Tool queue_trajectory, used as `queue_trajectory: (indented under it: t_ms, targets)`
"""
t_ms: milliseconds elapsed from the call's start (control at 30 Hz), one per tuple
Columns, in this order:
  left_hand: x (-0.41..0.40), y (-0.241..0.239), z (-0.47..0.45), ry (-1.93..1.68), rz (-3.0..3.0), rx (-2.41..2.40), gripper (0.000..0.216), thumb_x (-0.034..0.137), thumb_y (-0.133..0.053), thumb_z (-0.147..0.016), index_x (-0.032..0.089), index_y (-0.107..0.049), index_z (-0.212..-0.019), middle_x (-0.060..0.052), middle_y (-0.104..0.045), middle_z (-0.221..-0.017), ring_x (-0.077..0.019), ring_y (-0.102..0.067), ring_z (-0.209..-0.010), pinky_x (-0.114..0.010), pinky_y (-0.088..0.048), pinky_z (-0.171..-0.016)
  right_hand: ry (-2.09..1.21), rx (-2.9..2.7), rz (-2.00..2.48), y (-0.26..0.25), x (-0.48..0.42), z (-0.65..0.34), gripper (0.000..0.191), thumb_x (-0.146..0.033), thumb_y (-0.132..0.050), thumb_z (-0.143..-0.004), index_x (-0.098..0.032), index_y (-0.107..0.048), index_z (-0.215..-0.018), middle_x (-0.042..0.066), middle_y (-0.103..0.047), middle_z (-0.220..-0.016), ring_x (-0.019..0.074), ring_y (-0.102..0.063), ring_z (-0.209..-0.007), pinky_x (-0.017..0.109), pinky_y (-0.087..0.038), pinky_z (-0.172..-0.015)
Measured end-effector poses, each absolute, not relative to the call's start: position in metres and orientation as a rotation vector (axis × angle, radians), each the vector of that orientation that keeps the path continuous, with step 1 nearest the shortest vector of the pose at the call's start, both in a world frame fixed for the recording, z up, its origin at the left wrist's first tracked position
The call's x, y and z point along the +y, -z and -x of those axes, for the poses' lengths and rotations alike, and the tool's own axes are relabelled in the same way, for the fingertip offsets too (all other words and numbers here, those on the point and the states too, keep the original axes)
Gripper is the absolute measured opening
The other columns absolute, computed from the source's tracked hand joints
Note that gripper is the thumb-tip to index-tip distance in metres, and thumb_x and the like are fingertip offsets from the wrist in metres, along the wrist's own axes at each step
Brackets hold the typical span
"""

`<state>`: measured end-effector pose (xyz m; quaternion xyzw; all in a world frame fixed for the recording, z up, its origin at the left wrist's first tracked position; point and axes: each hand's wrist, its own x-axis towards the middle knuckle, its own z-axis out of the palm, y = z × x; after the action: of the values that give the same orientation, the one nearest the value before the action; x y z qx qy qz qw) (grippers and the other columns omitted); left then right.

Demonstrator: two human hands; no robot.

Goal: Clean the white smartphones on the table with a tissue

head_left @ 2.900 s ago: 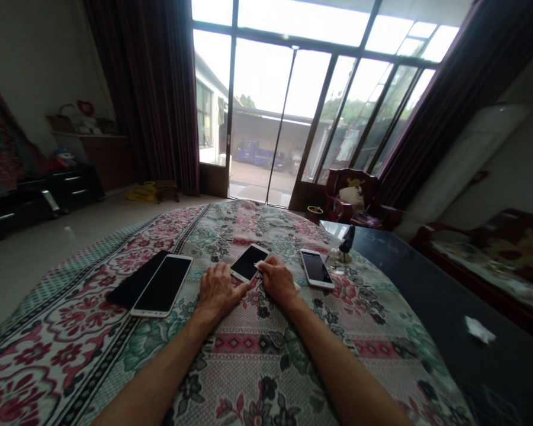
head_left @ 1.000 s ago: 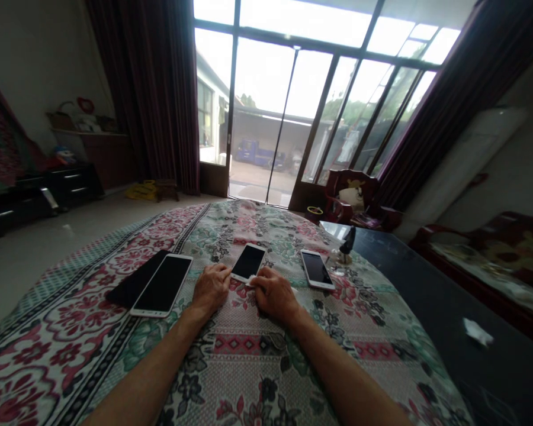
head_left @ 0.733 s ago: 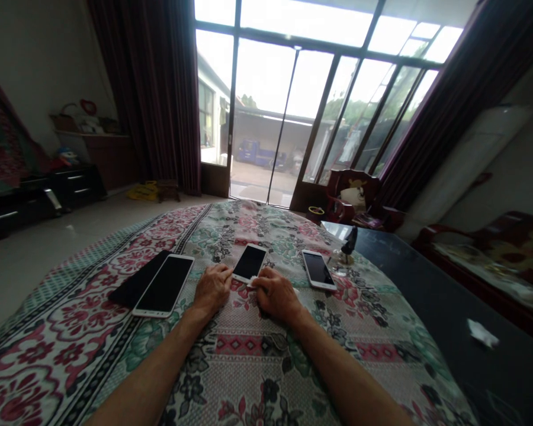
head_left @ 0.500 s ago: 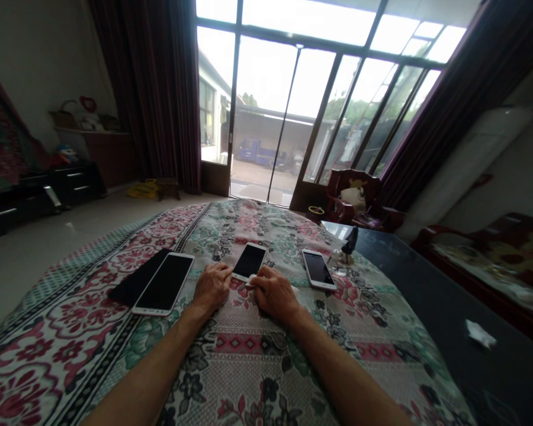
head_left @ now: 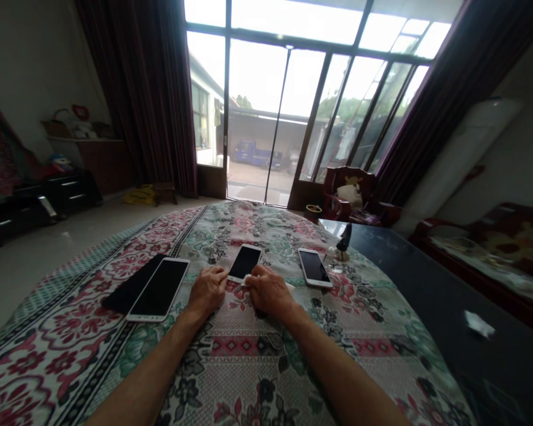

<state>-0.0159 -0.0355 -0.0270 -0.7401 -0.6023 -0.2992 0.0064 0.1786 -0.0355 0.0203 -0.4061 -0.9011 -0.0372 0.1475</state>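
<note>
A white-edged phone [head_left: 244, 262] with a dark screen lies flat on the floral tablecloth [head_left: 249, 355], straight ahead of me. My left hand [head_left: 206, 291] rests on the cloth with its fingertips against the phone's near left corner. My right hand [head_left: 269, 291] is closed at the phone's near right corner and pinches a small white wipe [head_left: 246, 280] against the near edge. Both forearms lie on the cloth.
To the left lie a white phone [head_left: 159, 289] and a black phone [head_left: 131, 291] side by side. Another white phone [head_left: 314, 267] lies to the right, near a small dark figurine [head_left: 343, 241]. A dark glass table [head_left: 444, 307] with a crumpled white scrap [head_left: 478, 324] adjoins on the right.
About three seconds ago my right hand was on the phone's screen; it has since drawn back to the near edge. In the last second both hands stay put and the camera shifts slightly.
</note>
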Motion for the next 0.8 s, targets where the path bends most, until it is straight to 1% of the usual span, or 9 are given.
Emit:
queue_trajectory:
  t_ms: [200, 333, 500, 667, 800]
  targets:
    - [-0.036, 0.028, 0.015, 0.951, 2.292, -1.913, 0.024, 0.014, -0.053, -0.086, 0.02, -0.073, -0.096, -0.006, -0.069, -0.103, -0.0215, -0.059, -0.096, -0.033, -0.043, -0.09, 0.087, -2.627, 1.166, -0.023, -0.037, -0.183, 0.019, -0.016, -0.052, -0.087, -0.023, -0.07, -0.09, 0.005, -0.059, -0.094, 0.0162, -0.053, -0.087, 0.026, -0.039, -0.076]
    - [-0.034, 0.029, 0.015, 0.959, 2.296, -1.933, 0.024, 0.015, -0.052, -0.086, 0.02, -0.073, -0.097, -0.005, -0.069, -0.104, -0.0206, -0.058, -0.1, -0.032, -0.042, -0.093, 0.115, -2.616, 1.178, -0.019, -0.036, -0.169, 0.018, -0.021, -0.051, -0.09, -0.022, -0.069, -0.09, 0.005, -0.058, -0.096, 0.0168, -0.053, -0.088, 0.026, -0.039, -0.076]
    - [-0.033, 0.03, 0.017, 0.941, 2.316, -1.952, 0.025, 0.016, -0.051, -0.087, 0.02, -0.073, -0.099, -0.005, -0.068, -0.106, -0.02, -0.057, -0.103, -0.031, -0.041, -0.095, 0.113, -2.609, 1.206, -0.02, -0.035, -0.158, 0.017, -0.02, -0.052, -0.089, -0.022, -0.069, -0.091, 0.006, -0.058, -0.098, 0.0175, -0.053, -0.089, 0.027, -0.04, -0.077]
    - [-0.035, 0.028, 0.016, 0.936, 2.33, -1.946, 0.025, 0.016, -0.052, -0.086, 0.022, -0.073, -0.097, -0.004, -0.068, -0.102, -0.0195, -0.058, -0.099, -0.03, -0.041, -0.094, 0.051, -2.622, 1.239, -0.024, -0.037, -0.166, 0.019, -0.019, -0.051, -0.089, -0.023, -0.07, -0.088, 0.006, -0.059, -0.094, 0.0176, -0.054, -0.087, 0.027, -0.04, -0.075]
    - [-0.035, 0.027, 0.016, 0.952, 2.327, -1.945, 0.026, 0.015, -0.052, -0.085, 0.021, -0.074, -0.096, -0.005, -0.069, -0.101, -0.0206, -0.057, -0.097, -0.031, -0.041, -0.093, 0.091, -2.598, 1.255, -0.022, -0.036, -0.167, 0.02, -0.016, -0.05, -0.088, -0.022, -0.069, -0.089, 0.006, -0.058, -0.094, 0.0176, -0.053, -0.087, 0.027, -0.039, -0.074]
